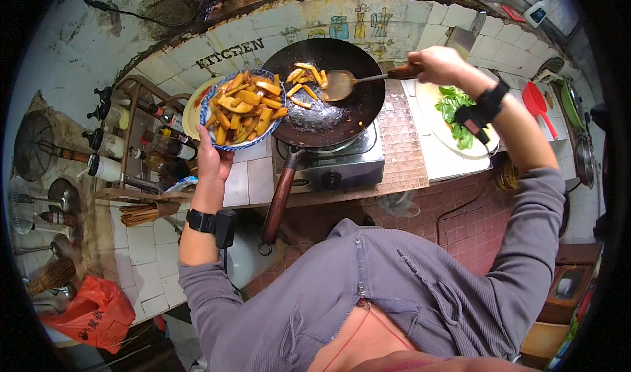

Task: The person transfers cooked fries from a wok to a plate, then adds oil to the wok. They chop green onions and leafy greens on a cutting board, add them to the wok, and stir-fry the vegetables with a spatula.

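Note:
My left hand (213,148) grips a blue-and-white patterned dish (215,140) heaped with browned, oily strips of food (246,102), raised at the left side of a black wok (351,116). My right hand (436,64) is closed on the wooden handle of a metal spatula (339,83), whose blade is down inside the wok beside a few more strips (303,74). Oil shines in the wok's bottom. The wok stands on a steel gas stove (338,168), its wooden handle pointing toward me.
A plate of leafy greens (450,109) lies right of the wok, with a red ladle (536,102) beyond. At left are a bottle rack (135,93), hanging utensils and a red plastic bag (92,316). A pale yellow plate (196,96) sits behind the dish. A tiled wall backs the counter.

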{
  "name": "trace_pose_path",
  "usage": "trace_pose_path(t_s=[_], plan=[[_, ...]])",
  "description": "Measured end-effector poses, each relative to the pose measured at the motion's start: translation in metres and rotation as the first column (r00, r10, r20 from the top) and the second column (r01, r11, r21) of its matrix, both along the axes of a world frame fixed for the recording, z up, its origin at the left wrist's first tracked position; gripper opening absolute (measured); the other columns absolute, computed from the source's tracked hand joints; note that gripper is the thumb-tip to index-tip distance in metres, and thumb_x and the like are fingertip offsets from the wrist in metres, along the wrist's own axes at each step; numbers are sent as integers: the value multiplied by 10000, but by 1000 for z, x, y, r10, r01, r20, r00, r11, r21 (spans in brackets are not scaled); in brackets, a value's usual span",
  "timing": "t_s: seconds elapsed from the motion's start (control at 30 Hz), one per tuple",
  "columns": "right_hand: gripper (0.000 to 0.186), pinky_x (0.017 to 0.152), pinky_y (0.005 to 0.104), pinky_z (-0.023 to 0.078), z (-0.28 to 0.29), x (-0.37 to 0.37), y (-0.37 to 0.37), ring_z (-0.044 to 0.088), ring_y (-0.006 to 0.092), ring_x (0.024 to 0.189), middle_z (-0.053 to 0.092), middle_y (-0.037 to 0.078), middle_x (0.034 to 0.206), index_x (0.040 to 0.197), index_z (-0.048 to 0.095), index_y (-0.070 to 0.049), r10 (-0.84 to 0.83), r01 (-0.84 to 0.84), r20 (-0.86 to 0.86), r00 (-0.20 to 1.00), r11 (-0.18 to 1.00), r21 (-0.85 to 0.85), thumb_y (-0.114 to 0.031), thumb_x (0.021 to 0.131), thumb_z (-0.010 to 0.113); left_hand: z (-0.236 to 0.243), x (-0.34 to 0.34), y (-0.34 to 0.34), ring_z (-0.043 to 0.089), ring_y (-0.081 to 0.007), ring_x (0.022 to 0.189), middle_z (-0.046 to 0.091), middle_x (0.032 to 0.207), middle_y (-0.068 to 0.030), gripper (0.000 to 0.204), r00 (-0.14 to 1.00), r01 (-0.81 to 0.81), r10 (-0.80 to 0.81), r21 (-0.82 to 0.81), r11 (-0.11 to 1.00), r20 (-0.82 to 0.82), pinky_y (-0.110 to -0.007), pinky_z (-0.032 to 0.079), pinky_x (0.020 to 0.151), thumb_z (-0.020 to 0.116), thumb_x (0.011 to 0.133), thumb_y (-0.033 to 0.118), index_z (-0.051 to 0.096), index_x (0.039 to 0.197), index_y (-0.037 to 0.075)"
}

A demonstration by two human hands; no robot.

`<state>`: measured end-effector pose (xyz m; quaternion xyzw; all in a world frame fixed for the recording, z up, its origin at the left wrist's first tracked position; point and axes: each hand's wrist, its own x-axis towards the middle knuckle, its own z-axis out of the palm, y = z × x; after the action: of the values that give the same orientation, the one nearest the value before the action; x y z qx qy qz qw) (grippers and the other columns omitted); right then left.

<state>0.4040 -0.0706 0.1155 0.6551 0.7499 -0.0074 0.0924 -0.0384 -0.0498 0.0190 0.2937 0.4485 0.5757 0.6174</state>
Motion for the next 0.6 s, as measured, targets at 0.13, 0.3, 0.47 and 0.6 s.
trace_pose_path(t_s=[0.13,0.3,0.47,0.6], plan=[[327,723,402,473,-67,-25,11,599,301,822,626,117,866,1008,559,-142,-51,51,-300,952,999,-8,-241,705,631,-2,-13,-10,523,-98,618,589,911,-2,514,1000,-3,3,-17,1000,-4,-206,360,433,406,867,555,471,1131,119],[349,730,392,464,-104,-46,-16,597,320,828,623,161,871,1033,555,-107,-102,127,-594,798,992,0,-234,716,623,-9,-22,-16,519,-104,638,571,939,5,488,999,38,-38,-28,999,-16,-217,356,436,376,883,545,447,1159,148],[370,732,373,461,-98,-50,-39,602,296,819,626,146,863,1059,557,-117,-214,225,-742,635,970,-87,-248,722,634,-10,-13,-17,547,-107,667,583,938,4,512,1000,20,-21,-64,998,-15,-218,391,460,380,876,556,458,1151,132],[380,731,361,465,-81,-35,-55,609,275,806,630,135,869,1085,552,-135,-186,295,-744,642,955,16,-226,726,638,-15,-5,-13,586,-116,740,591,956,-3,527,998,65,-66,-62,996,-11,-224,442,508,389,867,565,466,1148,126]])
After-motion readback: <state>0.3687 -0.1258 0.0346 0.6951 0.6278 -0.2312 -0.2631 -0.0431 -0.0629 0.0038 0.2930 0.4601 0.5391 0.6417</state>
